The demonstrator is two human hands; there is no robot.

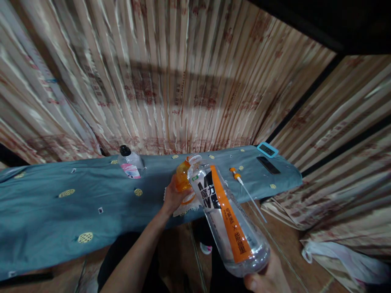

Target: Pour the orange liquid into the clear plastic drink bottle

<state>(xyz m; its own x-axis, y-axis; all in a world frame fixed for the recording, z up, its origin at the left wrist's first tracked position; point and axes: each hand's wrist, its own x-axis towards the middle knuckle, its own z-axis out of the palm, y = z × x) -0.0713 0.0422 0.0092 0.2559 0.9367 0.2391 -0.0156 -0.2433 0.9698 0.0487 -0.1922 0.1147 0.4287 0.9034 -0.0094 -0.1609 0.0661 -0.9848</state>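
Observation:
My left hand [173, 196] is wrapped around a small translucent orange bottle [182, 179] near the table's front edge. A large clear plastic drink bottle [226, 219] with an orange and black label is in my right hand [267, 274], gripped near its base. It is tilted, with its uncapped mouth low at the orange bottle's top; whether the two touch, I cannot tell. A white lace-edged cloth [187, 211] lies under the orange bottle. To the right rests an orange pump head [235, 173] with a long white tube sticking out past the table edge.
A clear bottle [130, 163] with a black cap and pink label stands left on the blue-green cloth-covered table [104, 191]. At the right end lie a blue-framed digital timer [267, 149] and a dark phone [269, 165]. Striped curtains [171, 81] hang close behind.

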